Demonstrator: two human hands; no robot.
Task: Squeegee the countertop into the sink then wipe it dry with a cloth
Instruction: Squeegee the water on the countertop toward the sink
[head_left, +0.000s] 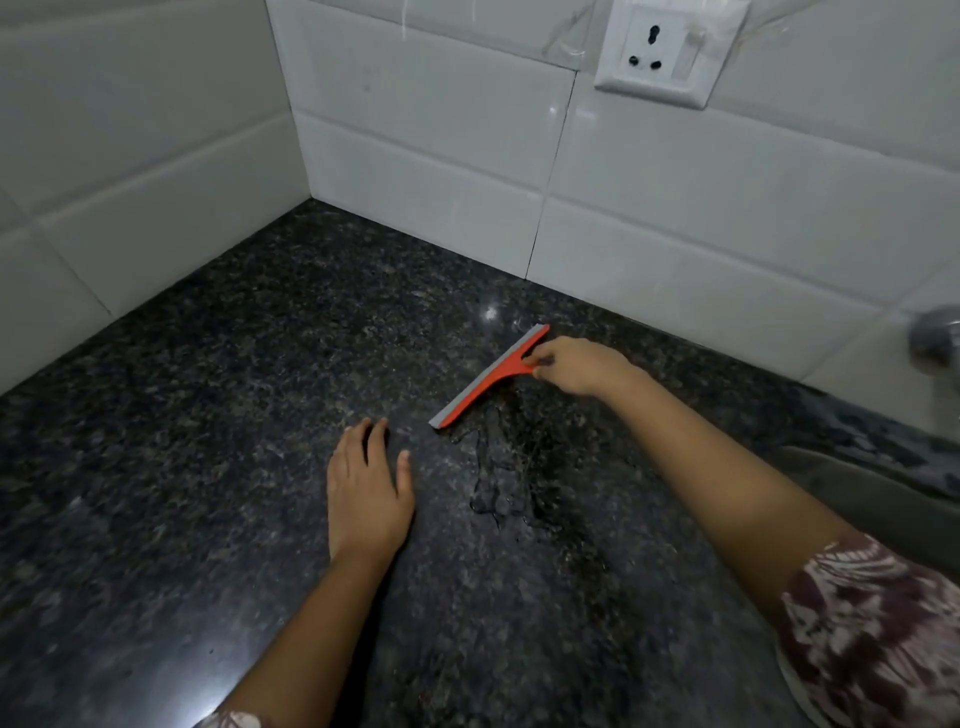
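Single head view; looks forward and down, close over countertop (208, 467) corner, tiled walls (467, 130) behind.

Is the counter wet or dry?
Wet in one patch: a shiny puddle lies on the countertop beside the squeegee that the right hand holds.

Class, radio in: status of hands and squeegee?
Right hand grips squeegee, blade on countertop. Left hand flat on countertop. Puddle lies beside blade.

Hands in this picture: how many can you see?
2. The left hand lies flat on the countertop; the right hand holds the orange squeegee nearer the wall.
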